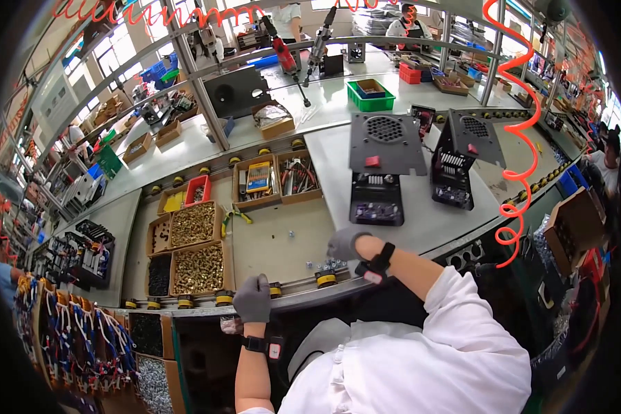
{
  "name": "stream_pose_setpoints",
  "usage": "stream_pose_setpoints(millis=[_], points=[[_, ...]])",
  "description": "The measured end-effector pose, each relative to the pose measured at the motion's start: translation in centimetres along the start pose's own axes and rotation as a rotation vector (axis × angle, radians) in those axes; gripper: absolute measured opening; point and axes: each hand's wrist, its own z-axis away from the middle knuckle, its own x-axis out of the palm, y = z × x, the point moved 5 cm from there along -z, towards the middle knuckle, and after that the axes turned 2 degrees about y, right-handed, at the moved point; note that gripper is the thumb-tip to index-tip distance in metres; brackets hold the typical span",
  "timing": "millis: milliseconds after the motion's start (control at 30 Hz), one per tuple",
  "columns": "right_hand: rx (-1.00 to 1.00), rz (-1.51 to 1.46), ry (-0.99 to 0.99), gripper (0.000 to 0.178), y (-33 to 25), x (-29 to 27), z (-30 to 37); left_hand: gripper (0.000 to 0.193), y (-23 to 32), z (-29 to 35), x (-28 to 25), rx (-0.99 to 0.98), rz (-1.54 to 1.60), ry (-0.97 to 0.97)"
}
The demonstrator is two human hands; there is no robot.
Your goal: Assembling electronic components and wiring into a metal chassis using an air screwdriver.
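Note:
My left hand [253,299], in a grey glove, is closed at the bench's front edge. Whatever it may hold is hidden. My right hand [346,244], gloved too, curls its fingers above the bench top, close to a small pile of shiny metal parts [328,265]; its grip is hidden. Beyond it, two black metal housings [377,200] [452,181] stand on a light board [421,224]. Each has a raised panel with a round grille and a red piece. Left of my right hand lie pliers [236,216] with yellow-green handles.
Cardboard boxes of brass fittings [199,269] stand to the left, beside a box of black parts [159,274]. Boxes of tools [298,174] sit behind. A red coiled air hose [524,138] hangs at the right. Power screwdrivers [283,55] hang overhead. Wire bundles [83,338] hang lower left.

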Motion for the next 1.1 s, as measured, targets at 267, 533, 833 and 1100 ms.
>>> stream_pose_setpoints(millis=[267, 533, 833, 1100], points=[[0.02, -0.727, 0.546, 0.026, 7.9, -0.3, 8.9, 0.024, -2.1, -1.1, 0.5, -0.29, 0.423, -0.086], [0.586, -0.425, 0.596, 0.045, 15.3, 3.5, 6.8, 0.037, -4.9, -12.9, 2.6, 0.126, -0.172, -0.192], [0.262, -0.087, 0.536, 0.024, 15.2, 10.1, -4.8, 0.035, -10.6, -15.1, 3.7, -0.207, -0.028, -0.535], [0.1, 0.091, 0.729, 0.02, 13.3, 5.7, -7.5, 0.034, -6.7, -13.2, 4.6, -0.101, -0.012, -0.573]])
